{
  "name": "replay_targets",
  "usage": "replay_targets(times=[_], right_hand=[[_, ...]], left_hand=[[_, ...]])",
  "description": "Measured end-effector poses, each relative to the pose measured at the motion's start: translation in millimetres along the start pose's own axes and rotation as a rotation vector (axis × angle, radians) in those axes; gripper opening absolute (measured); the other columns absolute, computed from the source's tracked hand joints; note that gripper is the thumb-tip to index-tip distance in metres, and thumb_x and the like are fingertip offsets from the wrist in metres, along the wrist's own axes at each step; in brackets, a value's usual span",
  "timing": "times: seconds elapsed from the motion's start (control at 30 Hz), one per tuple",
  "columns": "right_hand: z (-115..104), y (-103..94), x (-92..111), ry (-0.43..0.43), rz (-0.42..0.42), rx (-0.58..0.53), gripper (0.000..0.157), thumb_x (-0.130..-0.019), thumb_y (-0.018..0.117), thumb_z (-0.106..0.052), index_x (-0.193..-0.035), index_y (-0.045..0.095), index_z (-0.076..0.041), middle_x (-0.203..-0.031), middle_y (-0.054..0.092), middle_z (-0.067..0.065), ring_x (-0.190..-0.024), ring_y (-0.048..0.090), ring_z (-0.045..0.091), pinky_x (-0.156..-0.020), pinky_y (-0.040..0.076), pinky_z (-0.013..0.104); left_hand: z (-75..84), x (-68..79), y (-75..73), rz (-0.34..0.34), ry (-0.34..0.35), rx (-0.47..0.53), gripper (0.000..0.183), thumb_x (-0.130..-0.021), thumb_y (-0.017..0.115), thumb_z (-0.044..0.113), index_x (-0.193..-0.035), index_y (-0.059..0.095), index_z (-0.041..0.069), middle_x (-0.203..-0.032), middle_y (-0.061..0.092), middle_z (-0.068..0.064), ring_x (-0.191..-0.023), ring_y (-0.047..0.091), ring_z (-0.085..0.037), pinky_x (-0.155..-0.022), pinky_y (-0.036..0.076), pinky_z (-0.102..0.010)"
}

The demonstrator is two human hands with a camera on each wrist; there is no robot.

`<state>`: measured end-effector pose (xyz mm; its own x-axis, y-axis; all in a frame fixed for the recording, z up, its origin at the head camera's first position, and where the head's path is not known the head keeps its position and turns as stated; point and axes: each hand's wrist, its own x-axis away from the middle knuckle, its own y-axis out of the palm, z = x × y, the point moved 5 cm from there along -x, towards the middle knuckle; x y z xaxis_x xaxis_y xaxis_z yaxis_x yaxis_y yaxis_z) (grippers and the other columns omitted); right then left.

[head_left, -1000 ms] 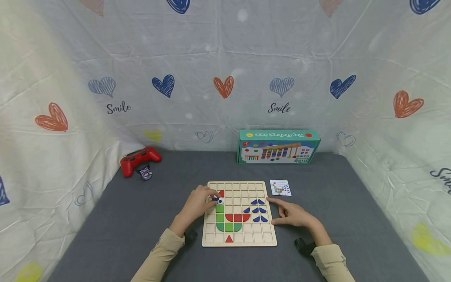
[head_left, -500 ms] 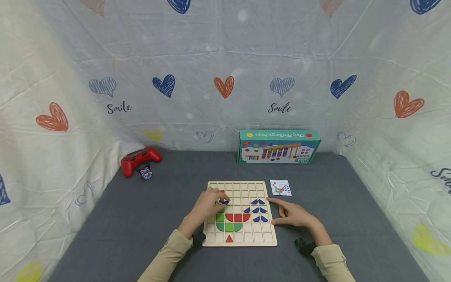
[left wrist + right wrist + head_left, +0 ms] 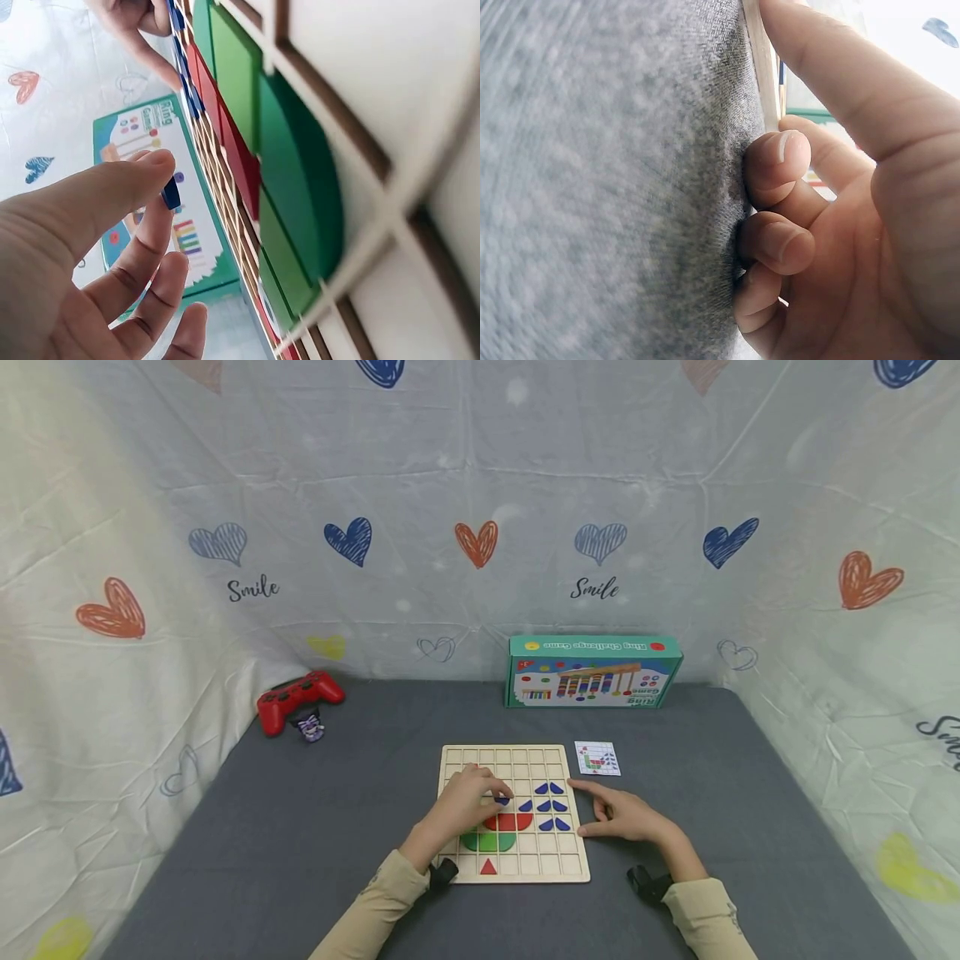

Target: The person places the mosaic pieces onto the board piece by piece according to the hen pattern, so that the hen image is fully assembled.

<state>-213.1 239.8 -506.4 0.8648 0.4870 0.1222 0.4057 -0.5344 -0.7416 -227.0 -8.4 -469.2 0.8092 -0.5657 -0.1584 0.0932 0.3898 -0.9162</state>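
A wooden grid board (image 3: 547, 865) lies on the table. My left hand (image 3: 463, 802) is above its middle, pinching a blue piece (image 3: 172, 193) between thumb and index finger. Several blue pieces (image 3: 543, 807) lie in cells on the board's right side. A row of red pieces (image 3: 507, 822) sits above a green row (image 3: 487, 842), with a red triangle (image 3: 488, 867) below. The left hand hides part of the upper-left pieces; a white round one shows partly in the left wrist view. My right hand (image 3: 628, 817) touches the board's right edge with index finger and thumb, the other fingers bent.
A small pattern card (image 3: 597, 759) lies by the board's upper right corner. Behind stands a green game box (image 3: 592, 672). At the back left are a red game controller (image 3: 300, 697) and a small purple figure (image 3: 310, 727). Printed cloth hangs around the table.
My left hand has moved right across the board from the left columns, carrying the blue piece, and the hand now covers the upper-left green squares. The right hand has stayed at the board's edge.
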Motion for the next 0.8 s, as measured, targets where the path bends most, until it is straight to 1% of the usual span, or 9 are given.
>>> replay_targets(times=[0.1,0.2,0.33,0.4,0.53,0.7,0.8], right_hand=[[1,0.3,-1,0.009,-0.002,-0.001,0.074,-0.078,0.071,-0.041,-0.141,0.04,-0.018,-0.064,0.043,-0.01,-0.052,0.036,0.001,-0.049,0.029,0.019],[-1,-0.5,-1,-0.007,0.002,-0.003,0.074,-0.079,0.071,-0.04,-0.14,0.04,-0.014,-0.063,0.042,-0.01,-0.051,0.035,0.001,-0.048,0.029,0.02],[-2,-1.1,-1,-0.01,-0.001,-0.006,0.074,-0.078,0.071,-0.04,-0.14,0.04,-0.013,-0.062,0.042,-0.009,-0.051,0.035,0.001,-0.048,0.029,0.02],[-1,-0.9,0,0.002,-0.004,-0.01,0.074,-0.078,0.071,-0.041,-0.14,0.04,-0.015,-0.062,0.043,-0.009,-0.05,0.035,0.001,-0.048,0.029,0.02],[-1,-0.7,0,-0.002,-0.004,-0.004,0.074,-0.078,0.072,-0.041,-0.14,0.04,-0.016,-0.062,0.043,-0.007,-0.05,0.035,0.002,-0.049,0.029,0.02],[-1,-0.5,0,-0.003,-0.003,0.012,0.075,-0.078,0.071,-0.042,-0.141,0.04,-0.017,-0.062,0.042,-0.007,-0.05,0.035,0.002,-0.049,0.029,0.02],[-2,-1.0,0,-0.004,-0.003,0.001,0.075,-0.078,0.071,-0.042,-0.141,0.04,-0.016,-0.063,0.042,-0.007,-0.05,0.035,0.003,-0.048,0.029,0.02]], left_hand=[[6.4,-1.7,1.6,-0.005,0.018,0.021,0.016,-0.081,0.071,0.024,-0.097,0.073,0.027,-0.087,0.062,0.007,-0.082,0.048,-0.011,-0.069,0.038,-0.028],[13.5,-3.3,4.8,-0.006,0.048,0.036,0.016,-0.08,0.072,0.023,-0.096,0.074,0.025,-0.088,0.062,0.006,-0.079,0.046,-0.01,-0.065,0.036,-0.023],[22.7,-5.7,10.4,-0.017,0.08,0.028,0.015,-0.08,0.072,0.022,-0.095,0.074,0.026,-0.089,0.063,0.008,-0.076,0.045,-0.009,-0.063,0.035,-0.021],[27.4,-6.8,12.9,-0.024,0.088,0.027,0.014,-0.08,0.072,0.023,-0.094,0.074,0.026,-0.09,0.064,0.008,-0.075,0.045,-0.008,-0.064,0.034,-0.02],[36.6,-8.5,16.6,-0.044,0.096,0.015,0.015,-0.08,0.073,0.027,-0.094,0.074,0.029,-0.091,0.064,0.011,-0.075,0.045,-0.006,-0.064,0.034,-0.021],[47.2,-11.3,22.8,-0.072,0.113,0.003,0.013,-0.08,0.072,0.028,-0.092,0.073,0.032,-0.092,0.063,0.012,-0.083,0.049,-0.008,-0.068,0.036,-0.025],[53.6,-13.3,28.2,-0.097,0.121,-0.004,0.011,-0.08,0.072,0.027,-0.091,0.073,0.032,-0.088,0.062,0.013,-0.085,0.049,-0.008,-0.069,0.037,-0.026]])
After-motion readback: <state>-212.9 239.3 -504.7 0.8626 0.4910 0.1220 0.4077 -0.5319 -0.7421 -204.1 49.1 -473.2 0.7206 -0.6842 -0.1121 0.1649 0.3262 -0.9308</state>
